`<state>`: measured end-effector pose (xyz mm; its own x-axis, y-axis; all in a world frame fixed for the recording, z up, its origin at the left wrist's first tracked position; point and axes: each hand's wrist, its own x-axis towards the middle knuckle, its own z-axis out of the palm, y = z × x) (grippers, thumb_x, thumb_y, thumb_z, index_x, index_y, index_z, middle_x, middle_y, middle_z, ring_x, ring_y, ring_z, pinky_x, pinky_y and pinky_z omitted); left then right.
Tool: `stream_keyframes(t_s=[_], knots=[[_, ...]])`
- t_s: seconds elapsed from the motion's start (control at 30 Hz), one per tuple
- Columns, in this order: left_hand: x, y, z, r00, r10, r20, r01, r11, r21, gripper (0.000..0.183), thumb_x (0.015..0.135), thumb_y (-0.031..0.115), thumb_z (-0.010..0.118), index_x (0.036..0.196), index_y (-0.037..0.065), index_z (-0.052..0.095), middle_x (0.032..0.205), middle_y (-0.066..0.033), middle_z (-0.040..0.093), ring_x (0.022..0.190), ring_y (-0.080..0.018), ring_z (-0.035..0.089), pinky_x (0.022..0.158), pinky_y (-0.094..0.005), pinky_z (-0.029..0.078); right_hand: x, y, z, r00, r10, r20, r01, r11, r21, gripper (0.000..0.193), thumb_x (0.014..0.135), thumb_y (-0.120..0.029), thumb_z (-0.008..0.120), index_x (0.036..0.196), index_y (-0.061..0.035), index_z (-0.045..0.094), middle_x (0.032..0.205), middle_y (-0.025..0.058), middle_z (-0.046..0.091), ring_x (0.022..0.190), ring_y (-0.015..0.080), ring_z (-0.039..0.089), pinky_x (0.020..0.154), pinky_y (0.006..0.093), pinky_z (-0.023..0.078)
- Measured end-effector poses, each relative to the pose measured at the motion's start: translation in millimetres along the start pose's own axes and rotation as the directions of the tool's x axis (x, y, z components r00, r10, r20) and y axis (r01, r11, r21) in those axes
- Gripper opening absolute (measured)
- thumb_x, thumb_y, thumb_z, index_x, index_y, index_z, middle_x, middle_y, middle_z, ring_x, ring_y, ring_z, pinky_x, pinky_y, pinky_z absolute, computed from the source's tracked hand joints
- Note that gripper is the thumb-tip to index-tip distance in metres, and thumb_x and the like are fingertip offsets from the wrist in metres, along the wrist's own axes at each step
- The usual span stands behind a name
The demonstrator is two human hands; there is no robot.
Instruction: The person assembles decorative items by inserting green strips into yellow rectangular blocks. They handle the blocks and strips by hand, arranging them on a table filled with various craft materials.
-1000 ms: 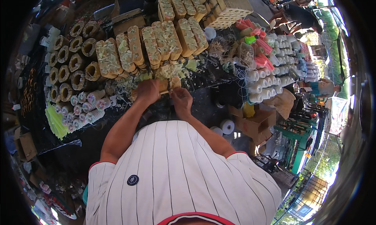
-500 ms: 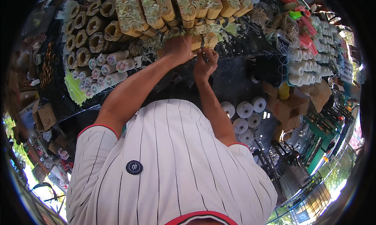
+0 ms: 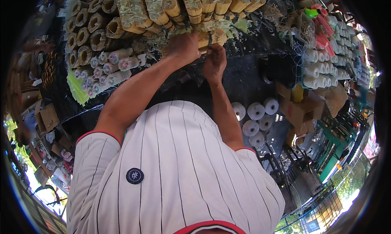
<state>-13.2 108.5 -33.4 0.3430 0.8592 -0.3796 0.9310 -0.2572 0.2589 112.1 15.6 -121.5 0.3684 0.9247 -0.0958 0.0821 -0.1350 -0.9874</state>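
Note:
A tan, block-shaped bundle (image 3: 219, 37) lies on the dark table in front of me, with a narrow black band (image 3: 210, 40) around it. My left hand (image 3: 184, 46) is closed over its left part and hides much of it. At the band's near side, my right hand (image 3: 214, 63) has its fingers pinched together on the band's lower end. Just beyond my hands stands a row of similar tan bundles (image 3: 192, 6), upright or leaning, tied with dark bands. Pale green scraps (image 3: 152, 44) are strewn around them and stick to their tops.
Hollow brown tubes (image 3: 97, 39) are stacked at left, above plastic-wrapped rolls (image 3: 110, 68). White thread spools (image 3: 311, 71) stand in rows at right, near red plastic pieces (image 3: 324, 42). White cones (image 3: 253, 112) and an open cardboard box (image 3: 303, 112) sit below the table's edge.
The view has shifted slightly. My right fingers have drawn in closer against the black band, while my left hand stays on the bundle.

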Motion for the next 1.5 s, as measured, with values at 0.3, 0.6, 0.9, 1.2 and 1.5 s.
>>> stream_keyframes(t_s=[0.3, 0.6, 0.9, 1.2, 1.5], knots=[[-14.3, 6.4, 3.4, 0.998, 0.045, -0.033, -0.045, 0.999, -0.005, 0.048, 0.078, 0.022, 0.084, 0.119, 0.005, 0.066, 0.092, -0.0188, 0.077, 0.089, -0.0386, 0.078, 0.079, -0.0512, 0.062, 25.5, -57.4, -49.1, 0.982, 0.056, 0.178, -0.029, 0.988, -0.152, 0.032, 0.109, -0.023, 0.064, 0.096, 0.0056, 0.073, 0.09, 0.0098, 0.066, 0.078, 0.0185, 0.06, 0.074, 0.0356, 0.049], [-13.4, 3.8, 16.7, 0.994, 0.07, -0.082, -0.073, 0.997, -0.033, 0.048, 0.078, 0.022, 0.086, 0.119, 0.006, 0.068, 0.093, -0.0174, 0.078, 0.092, -0.0381, 0.078, 0.078, -0.0513, 0.062, 48.7, -45.0, -43.4, 0.992, 0.115, -0.055, -0.121, 0.985, -0.125, 0.039, 0.107, -0.027, 0.067, 0.098, 0.0099, 0.073, 0.074, 0.0102, 0.069, 0.068, 0.0155, 0.057, 0.067, 0.0366, 0.048], [-27.1, 12.9, 20.4, 0.989, 0.13, -0.077, -0.133, 0.991, -0.033, 0.05, 0.077, 0.02, 0.085, 0.12, 0.005, 0.065, 0.091, -0.0163, 0.078, 0.088, -0.0372, 0.078, 0.076, -0.0521, 0.062, 129.9, -0.3, -82.6, 0.884, 0.336, 0.324, -0.324, 0.942, -0.092, 0.025, 0.105, -0.018, 0.068, 0.109, 0.0067, 0.069, 0.091, 0.0107, 0.068, 0.077, 0.022, 0.059, 0.069, 0.0406, 0.047], [-13.8, 8.4, 15.7, 0.993, 0.087, -0.079, -0.092, 0.994, -0.06, 0.05, 0.078, 0.022, 0.082, 0.12, 0.003, 0.065, 0.091, -0.0206, 0.077, 0.089, -0.0401, 0.077, 0.079, -0.0532, 0.06, 148.6, 58.4, -78.2, 0.842, 0.401, 0.36, -0.177, 0.837, -0.519, 0.031, 0.096, -0.015, 0.077, 0.12, 0.0012, 0.067, 0.098, 0.0129, 0.072, 0.089, 0.0325, 0.07, 0.08, 0.0455, 0.056], [-84.6, -43.0, -26.5, 0.967, -0.153, -0.203, 0.004, 0.807, -0.59, 0.058, 0.072, 0.02, 0.089, 0.124, 0.001, 0.073, 0.102, -0.018, 0.08, 0.092, -0.0308, 0.079, 0.087, -0.0385, 0.06, 135.2, 17.4, -100.8, 0.824, 0.507, 0.253, -0.544, 0.581, 0.605, 0.023, 0.116, -0.023, 0.047, 0.121, -0.0014, 0.054, 0.127, 0.0184, 0.065, 0.115, 0.0338, 0.067, 0.102, 0.0578, 0.057]])
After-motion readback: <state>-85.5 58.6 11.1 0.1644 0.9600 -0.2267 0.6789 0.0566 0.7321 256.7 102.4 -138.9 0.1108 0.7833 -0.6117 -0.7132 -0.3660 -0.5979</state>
